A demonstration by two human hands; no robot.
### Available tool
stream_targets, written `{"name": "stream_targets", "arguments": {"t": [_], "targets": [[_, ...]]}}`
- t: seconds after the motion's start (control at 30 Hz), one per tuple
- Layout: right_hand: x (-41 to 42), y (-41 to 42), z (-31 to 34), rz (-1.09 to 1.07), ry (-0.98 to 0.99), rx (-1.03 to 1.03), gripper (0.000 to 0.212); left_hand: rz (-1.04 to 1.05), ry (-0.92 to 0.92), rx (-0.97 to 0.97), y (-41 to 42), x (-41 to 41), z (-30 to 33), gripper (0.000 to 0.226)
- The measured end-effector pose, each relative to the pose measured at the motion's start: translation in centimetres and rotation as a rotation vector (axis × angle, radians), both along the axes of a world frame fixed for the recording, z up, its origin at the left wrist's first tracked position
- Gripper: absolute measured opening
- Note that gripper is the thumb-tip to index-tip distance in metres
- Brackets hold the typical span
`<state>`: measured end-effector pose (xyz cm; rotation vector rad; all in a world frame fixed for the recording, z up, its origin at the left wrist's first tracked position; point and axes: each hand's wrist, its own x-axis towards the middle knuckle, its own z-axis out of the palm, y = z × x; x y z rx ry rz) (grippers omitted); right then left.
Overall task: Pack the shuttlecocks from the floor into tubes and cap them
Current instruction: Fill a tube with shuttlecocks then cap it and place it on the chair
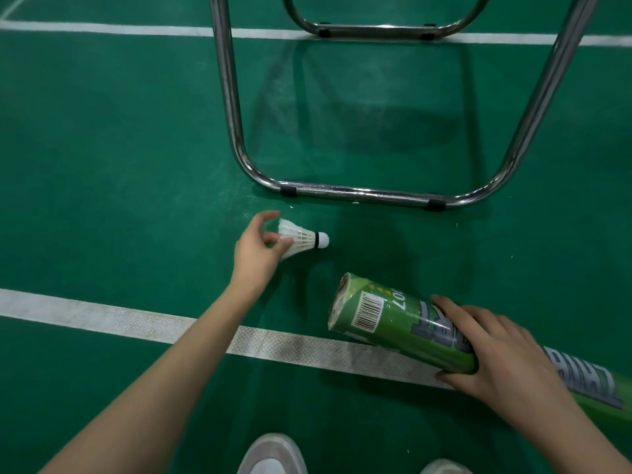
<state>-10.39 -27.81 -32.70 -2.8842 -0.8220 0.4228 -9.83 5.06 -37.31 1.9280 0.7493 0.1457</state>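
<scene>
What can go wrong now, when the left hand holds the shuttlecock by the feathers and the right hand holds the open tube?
1. The left hand pinches the shuttlecock by its feather skirt; the feathers may bend or it may slip.
2. The tube, gripped by the right hand, is tilted, its open mouth away from the cork, so insertion may snag.

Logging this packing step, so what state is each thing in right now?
shuttlecock: on its side, feathers pinched by the left hand.
tube: uncapped, open end toward the shuttlecock, tilted, held by the right hand.
metal frame: standing on the floor, untouched.
</scene>
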Motion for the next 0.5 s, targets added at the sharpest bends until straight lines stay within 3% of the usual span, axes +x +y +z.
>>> {"name": "stream_targets", "arguments": {"t": [0.17, 0.5], "targets": [[0.3, -0.6, 0.2, -0.025, 0.017, 0.007, 0.117, -0.025, -0.050, -0.190, -3.0, -3.7, 2.3, 0.048], [-0.1, -1.5, -0.1, -0.051, 0.023, -0.035, 0.117, -0.106, -0.095, -0.216, -5.2, -8.6, 6.4, 0.051]]}}
